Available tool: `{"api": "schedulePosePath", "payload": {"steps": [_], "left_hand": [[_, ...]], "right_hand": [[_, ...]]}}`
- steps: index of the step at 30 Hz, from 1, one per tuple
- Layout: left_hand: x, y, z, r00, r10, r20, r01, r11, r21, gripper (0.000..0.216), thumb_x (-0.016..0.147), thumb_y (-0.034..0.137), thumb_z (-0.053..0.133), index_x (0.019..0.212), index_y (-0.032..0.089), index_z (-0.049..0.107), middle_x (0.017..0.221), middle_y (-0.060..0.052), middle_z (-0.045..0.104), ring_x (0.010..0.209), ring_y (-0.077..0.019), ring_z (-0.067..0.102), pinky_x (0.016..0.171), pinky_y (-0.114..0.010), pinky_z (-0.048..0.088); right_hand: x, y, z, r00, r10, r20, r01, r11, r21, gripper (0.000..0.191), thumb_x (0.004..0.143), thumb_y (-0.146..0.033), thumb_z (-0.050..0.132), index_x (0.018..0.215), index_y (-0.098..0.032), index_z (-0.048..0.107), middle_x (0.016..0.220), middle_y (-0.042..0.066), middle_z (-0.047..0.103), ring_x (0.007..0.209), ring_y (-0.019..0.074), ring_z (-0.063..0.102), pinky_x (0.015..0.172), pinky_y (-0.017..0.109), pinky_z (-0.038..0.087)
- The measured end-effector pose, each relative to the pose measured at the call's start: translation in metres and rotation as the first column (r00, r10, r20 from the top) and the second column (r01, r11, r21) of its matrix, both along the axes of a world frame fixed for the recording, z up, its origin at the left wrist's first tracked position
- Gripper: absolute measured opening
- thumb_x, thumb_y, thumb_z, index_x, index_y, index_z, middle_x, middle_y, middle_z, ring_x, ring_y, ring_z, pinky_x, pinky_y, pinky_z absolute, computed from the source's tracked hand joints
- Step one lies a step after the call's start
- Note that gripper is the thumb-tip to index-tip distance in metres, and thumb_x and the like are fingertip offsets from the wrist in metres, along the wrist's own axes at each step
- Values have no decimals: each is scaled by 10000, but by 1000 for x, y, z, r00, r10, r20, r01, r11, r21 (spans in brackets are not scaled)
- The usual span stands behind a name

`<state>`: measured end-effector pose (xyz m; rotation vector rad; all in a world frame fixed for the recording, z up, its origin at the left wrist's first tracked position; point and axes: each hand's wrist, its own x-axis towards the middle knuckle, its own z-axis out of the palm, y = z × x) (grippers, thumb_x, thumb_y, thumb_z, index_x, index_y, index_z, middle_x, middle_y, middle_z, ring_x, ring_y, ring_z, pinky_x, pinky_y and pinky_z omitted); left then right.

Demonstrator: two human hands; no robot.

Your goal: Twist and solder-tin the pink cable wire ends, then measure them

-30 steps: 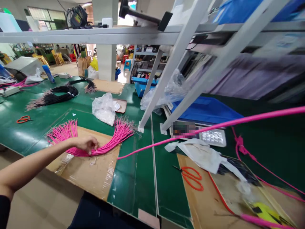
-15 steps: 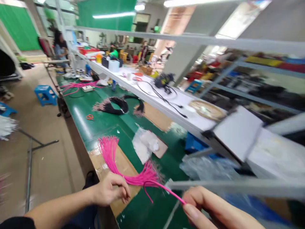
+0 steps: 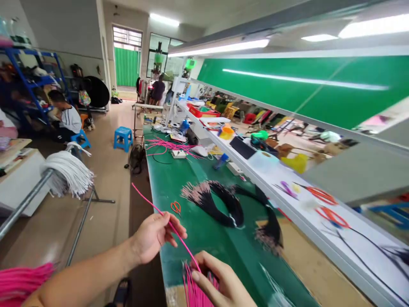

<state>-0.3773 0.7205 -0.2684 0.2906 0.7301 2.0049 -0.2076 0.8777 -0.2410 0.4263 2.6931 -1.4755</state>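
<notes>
A single pink cord (image 3: 182, 243) stretches slantwise between my hands, its free end rising up and left past my left hand. My left hand (image 3: 153, 236) has the cord between thumb and fingers, the other fingers loosely curled. Lower right, my right hand (image 3: 220, 277) pinches the same cord between thumb and forefinger. Beneath it on the green table (image 3: 182, 175) lies a bundle of pink cords (image 3: 191, 290), partly covered by that hand. Orange-handled scissors (image 3: 175, 208) rest just beyond my left hand.
Tied bundles of black cords (image 3: 234, 211) lie ahead, with loose pink cords (image 3: 159, 145) farther off. A white shelf (image 3: 265, 170) runs along the right. White cords (image 3: 67, 170) hang on a metal rack at left. A blue stool (image 3: 123, 138) and a seated person (image 3: 68, 117) are beyond.
The view has swung left. My right hand has brought the pink cord over to my left hand, which was empty and now holds it too.
</notes>
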Motion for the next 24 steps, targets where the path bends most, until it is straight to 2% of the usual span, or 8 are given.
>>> {"api": "schedulePosePath", "payload": {"steps": [3,5,9,13,16,19,21,24], "left_hand": [[-74,-12,15,986,124,-109,-131,990,-51,378,947,499,761,921,122,794,898,-151,802,817,-215,762,632,-237,558],[-119,-17,21,974,182,-135,-192,979,-63,365,931,488,783,928,124,783,908,-146,802,844,-230,767,648,-252,561],[-203,-16,17,959,248,-136,-262,960,-96,363,860,465,866,919,121,767,868,-118,795,829,-231,767,633,-253,567],[-276,-2,-4,952,297,-75,-305,942,-140,376,858,389,880,1107,136,756,862,-106,793,819,-240,772,589,-251,567],[-326,9,-17,899,424,112,-393,892,-223,245,966,275,742,1159,124,737,839,-86,765,796,-211,764,573,-239,571],[-380,11,-24,762,586,275,-489,799,-350,194,1034,172,560,1090,100,730,838,-91,727,778,-193,749,592,-257,593],[-423,7,-30,655,682,325,-546,725,-420,218,1034,136,509,1051,94,722,815,-90,696,746,-194,732,580,-278,594],[-502,-4,-47,513,786,345,-610,616,-498,238,1032,101,462,995,109,697,775,-53,654,683,-161,697,565,-269,584]], "right_hand": [[-67,18,-42,996,89,-13,-88,993,79,419,995,-532,564,718,-219,586,770,28,635,758,201,601,737,301,507],[-108,31,-73,993,85,-81,-70,981,181,420,1005,-489,560,687,-216,577,781,42,635,764,211,611,731,316,503],[-183,62,-128,970,-12,-241,127,874,469,434,1049,-422,501,712,-218,684,831,87,646,798,257,639,705,360,505],[-261,102,-162,915,-93,-394,318,767,558,377,1081,-368,465,972,-213,791,835,80,650,764,247,654,669,358,513],[-332,134,-167,806,-152,-572,486,721,494,333,1073,-377,529,1051,-191,805,827,77,659,747,231,650,684,353,527],[-417,157,-155,676,-166,-718,585,713,386,221,1036,-294,627,1113,-196,810,871,79,679,764,209,650,699,340,536],[-481,165,-139,576,-125,-808,606,729,319,233,1006,-200,655,1186,-228,800,894,72,690,785,200,655,714,339,546],[-582,167,-117,389,-59,-919,574,796,192,356,953,-117,673,1240,-298,783,861,45,695,767,198,642,700,356,548]]}}
